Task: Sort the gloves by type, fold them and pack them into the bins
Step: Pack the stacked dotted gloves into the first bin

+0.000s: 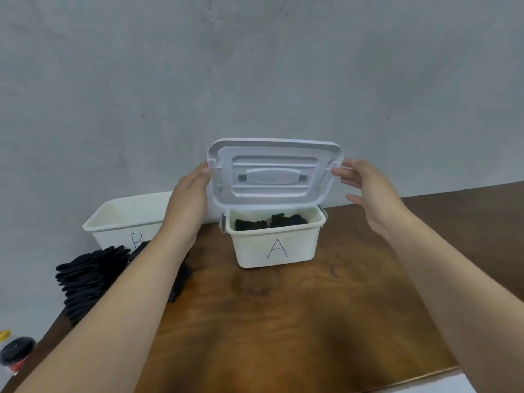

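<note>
Your left hand [188, 199] grips lid [272, 174] edge; your right hand [368, 191], fingers near straight, steadies opposite edge; lid tilted over bin A [276, 245] at 12 o'clock, likely to close it; folded gloves [270, 221] inside; loose gloves [85, 276] at 9 o'clock by bin B [122, 222], unpacked.

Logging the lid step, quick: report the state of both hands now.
Left hand: pinches the lid at its left edge.
Right hand: open, straight fingertips touching the lid's right edge.
</note>
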`<state>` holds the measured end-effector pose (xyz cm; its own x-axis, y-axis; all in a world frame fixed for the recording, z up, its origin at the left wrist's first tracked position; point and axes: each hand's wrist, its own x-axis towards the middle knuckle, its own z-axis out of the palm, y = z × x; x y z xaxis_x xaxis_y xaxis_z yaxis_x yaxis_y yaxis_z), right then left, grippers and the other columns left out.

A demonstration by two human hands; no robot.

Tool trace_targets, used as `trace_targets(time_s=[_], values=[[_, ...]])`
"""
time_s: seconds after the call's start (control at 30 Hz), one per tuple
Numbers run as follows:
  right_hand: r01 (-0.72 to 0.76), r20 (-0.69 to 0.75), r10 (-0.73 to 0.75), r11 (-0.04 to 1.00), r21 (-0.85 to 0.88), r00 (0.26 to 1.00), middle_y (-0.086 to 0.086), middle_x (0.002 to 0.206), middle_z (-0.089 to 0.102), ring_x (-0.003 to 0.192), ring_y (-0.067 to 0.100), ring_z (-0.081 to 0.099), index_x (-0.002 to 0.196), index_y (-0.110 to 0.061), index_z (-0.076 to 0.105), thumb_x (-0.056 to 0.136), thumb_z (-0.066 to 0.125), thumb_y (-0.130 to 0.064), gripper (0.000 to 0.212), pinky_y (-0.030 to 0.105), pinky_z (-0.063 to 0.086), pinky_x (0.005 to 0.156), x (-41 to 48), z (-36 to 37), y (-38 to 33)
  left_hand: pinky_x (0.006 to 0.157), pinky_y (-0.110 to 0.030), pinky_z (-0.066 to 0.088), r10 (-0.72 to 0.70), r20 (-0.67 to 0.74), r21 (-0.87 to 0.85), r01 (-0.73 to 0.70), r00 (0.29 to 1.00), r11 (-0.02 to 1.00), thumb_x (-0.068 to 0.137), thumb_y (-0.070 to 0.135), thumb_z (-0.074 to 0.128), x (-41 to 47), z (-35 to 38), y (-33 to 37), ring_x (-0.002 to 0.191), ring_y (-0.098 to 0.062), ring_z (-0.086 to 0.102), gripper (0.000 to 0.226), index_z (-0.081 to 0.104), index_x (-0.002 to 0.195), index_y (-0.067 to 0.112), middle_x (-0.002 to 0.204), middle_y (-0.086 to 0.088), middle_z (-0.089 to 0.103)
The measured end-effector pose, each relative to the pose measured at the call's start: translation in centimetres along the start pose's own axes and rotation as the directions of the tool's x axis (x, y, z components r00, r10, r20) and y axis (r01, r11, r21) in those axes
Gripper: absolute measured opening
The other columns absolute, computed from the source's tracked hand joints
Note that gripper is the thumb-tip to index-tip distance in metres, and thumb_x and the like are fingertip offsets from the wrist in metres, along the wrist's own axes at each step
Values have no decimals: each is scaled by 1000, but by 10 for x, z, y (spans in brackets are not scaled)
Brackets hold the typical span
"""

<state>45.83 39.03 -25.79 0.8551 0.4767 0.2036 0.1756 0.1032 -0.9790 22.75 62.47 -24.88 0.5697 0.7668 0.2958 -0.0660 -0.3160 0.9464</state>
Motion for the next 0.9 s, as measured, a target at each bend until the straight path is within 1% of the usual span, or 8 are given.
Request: trace_targets(time_s=[0.07,0.23,0.3,0.4,0.57,0.73,0.8,0.9], values=[[-22,6,22,1000,15,1000,-15,123,77,130,6,58,132,-28,63,110,40,-43,36,47,43,110,13,4,12,121,-42,38,-59,-60,-54,56,996,997,105,54,46,22,10,-16,138,-10,52,45,61,146,40,149,16,56],[-145,38,145,989,-13,989,-17,134,71,138,8,52,140,-29,59,109,43,-50,40,54,38,120,49,11,59,122,-47,38,-178,-36,-157,170,983,973,110,44,42,53,37,-71,133,-8,55,29,65,128,38,137,14,62],[-178,51,182,982,-67,982,-16,135,69,140,10,51,142,-28,57,110,41,-49,42,55,37,121,61,13,77,116,-41,43,-208,-17,-147,204,978,968,110,46,42,57,41,-88,130,-7,55,24,63,121,45,128,19,63],[-197,38,206,967,-163,978,-16,129,65,134,10,55,135,-28,60,109,39,-47,39,52,39,119,66,13,101,103,-34,48,-221,-27,-106,217,975,970,109,43,38,57,44,-111,123,-5,61,34,69,122,42,119,21,70],[-185,-124,156,943,-275,980,-9,142,63,133,15,56,125,-27,72,105,47,-37,35,44,43,116,73,11,127,107,-34,42,-193,-135,-3,194,972,981,111,38,36,54,43,-140,126,-5,56,36,63,136,34,132,19,64],[-118,-128,85,953,-279,988,-8,127,67,122,13,61,129,-20,69,109,48,-34,32,34,45,100,77,21,120,104,-32,36,-210,-174,78,226,962,971,113,38,39,62,40,-148,125,-9,50,35,55,143,31,134,16,57],[-70,-83,45,942,-329,996,-6,122,68,110,12,63,121,-19,69,108,49,-36,29,36,50,98,81,31,114,100,-31,35,-256,-144,92,270,956,958,112,39,42,69,40,-149,118,-9,52,29,55,137,31,122,19,59],[100,46,-89,869,-484,995,-12,129,65,111,6,63,127,-27,68,108,53,-36,26,22,45,93,94,51,108,89,-30,39,-338,-114,30,343,934,939,110,32,46,77,42,-148,95,-7,54,14,57,116,27,101,19,58]])
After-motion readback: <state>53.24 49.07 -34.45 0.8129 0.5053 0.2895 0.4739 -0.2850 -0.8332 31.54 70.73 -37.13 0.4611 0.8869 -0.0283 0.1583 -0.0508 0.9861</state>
